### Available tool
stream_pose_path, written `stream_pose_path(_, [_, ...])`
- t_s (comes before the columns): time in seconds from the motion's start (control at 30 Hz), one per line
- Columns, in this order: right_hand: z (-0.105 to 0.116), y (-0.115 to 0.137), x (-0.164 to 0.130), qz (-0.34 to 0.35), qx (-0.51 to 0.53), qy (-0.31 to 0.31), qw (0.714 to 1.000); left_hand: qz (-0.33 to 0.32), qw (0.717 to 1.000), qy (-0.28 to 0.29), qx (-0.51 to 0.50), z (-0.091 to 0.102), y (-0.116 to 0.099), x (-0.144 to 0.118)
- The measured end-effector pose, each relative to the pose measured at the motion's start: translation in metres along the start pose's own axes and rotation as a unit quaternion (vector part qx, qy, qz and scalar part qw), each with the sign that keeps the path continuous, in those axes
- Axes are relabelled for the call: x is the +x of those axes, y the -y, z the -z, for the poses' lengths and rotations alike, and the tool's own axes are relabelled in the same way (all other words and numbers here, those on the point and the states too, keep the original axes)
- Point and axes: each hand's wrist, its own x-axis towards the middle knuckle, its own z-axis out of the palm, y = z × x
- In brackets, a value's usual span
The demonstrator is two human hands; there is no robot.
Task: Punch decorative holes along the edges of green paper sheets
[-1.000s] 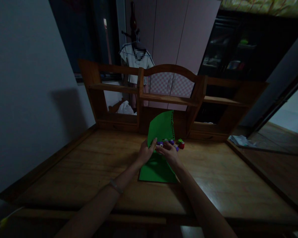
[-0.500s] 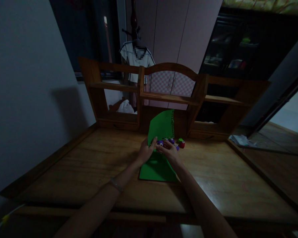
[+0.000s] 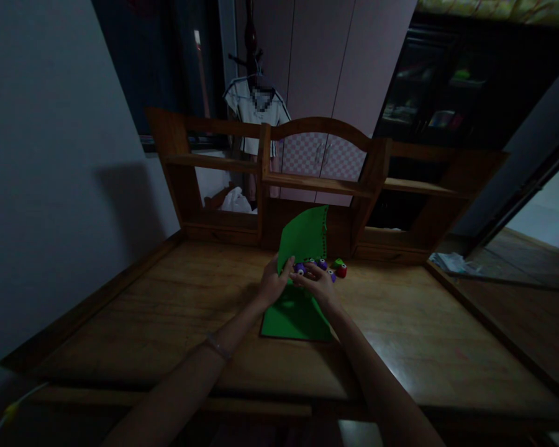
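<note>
A wooden tabletop [image 3: 177, 323] fills the lower view, with a wooden shelf unit [image 3: 317, 180] standing along its far edge. A green sheet [image 3: 302, 239] lies near the middle of the far side: its near half rests flat on the wood, and its far half curves upward with a row of small punched holes along the right edge. The left hand [image 3: 274, 284] is curled on the sheet's left edge where the bend starts, thumb over the front and fingers behind, pinching it. The right hand [image 3: 319, 285] rests over the sheet's right side, fingers bent around a small purple punch [image 3: 300, 268]; whether it squeezes the punch or only steadies it cannot be told in this dim light. More little punches sit just beside it on the tabletop, among them a green punch [image 3: 338, 264] and a red punch [image 3: 341, 271], touching or nearly so. To punch cleanly, I judge the left hand should keep the sheet taut and steady while the right presses straight down, with the edge seated fully in the punch's slot and spacing matched to the existing holes
</note>
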Motion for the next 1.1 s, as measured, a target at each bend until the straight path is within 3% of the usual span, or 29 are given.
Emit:
stream_pose_path(0.4, [-0.001, 0.001, -0.001, 0.002, -0.005, -0.031, 0.999, 0.002, 1.0, 0.022, -0.01, 0.001, 0.0, 0.0])
stream_pose_path(0.83, [0.003, -0.011, 0.004, 0.004, -0.02, -0.017, 1.0, 0.001, 1.0, 0.013, 0.002, 0.0, 0.002, 0.002])
stream_pose_path(1.1, [0.001, -0.002, 0.0, 0.021, -0.043, -0.045, 0.998, 0.013, 1.0, 0.025, -0.009, 0.001, 0.0, 0.0])
